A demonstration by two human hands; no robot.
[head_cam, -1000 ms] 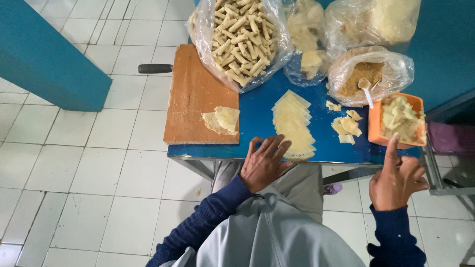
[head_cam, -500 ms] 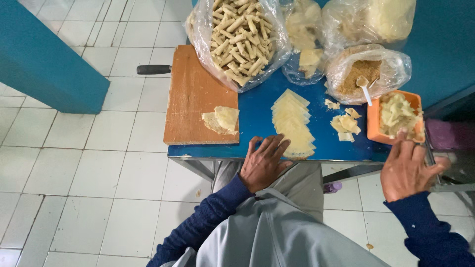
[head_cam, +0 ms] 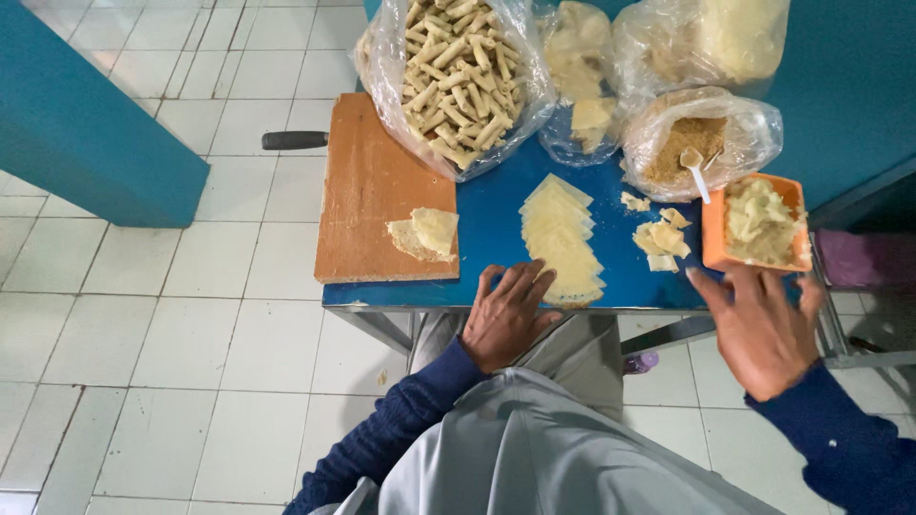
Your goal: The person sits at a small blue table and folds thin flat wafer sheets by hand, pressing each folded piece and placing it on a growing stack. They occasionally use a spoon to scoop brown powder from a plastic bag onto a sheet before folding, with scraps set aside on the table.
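Head view is showing a person sitting at the near edge of a blue table [head_cam: 496, 238]. The left hand [head_cam: 506, 319] is resting flat on that edge, fingers spread and holding nothing, fingertips touching the near end of a row of pale wrappers [head_cam: 561, 238]. The right hand [head_cam: 763, 329] is hovering open and empty near the right corner, just below an orange tub [head_cam: 714, 234] of filling. A board [head_cam: 367, 191] is lying along the left edge, carrying a folded wrapper [head_cam: 425, 234]. Bags [head_cam: 458, 67] are standing along the far edge.
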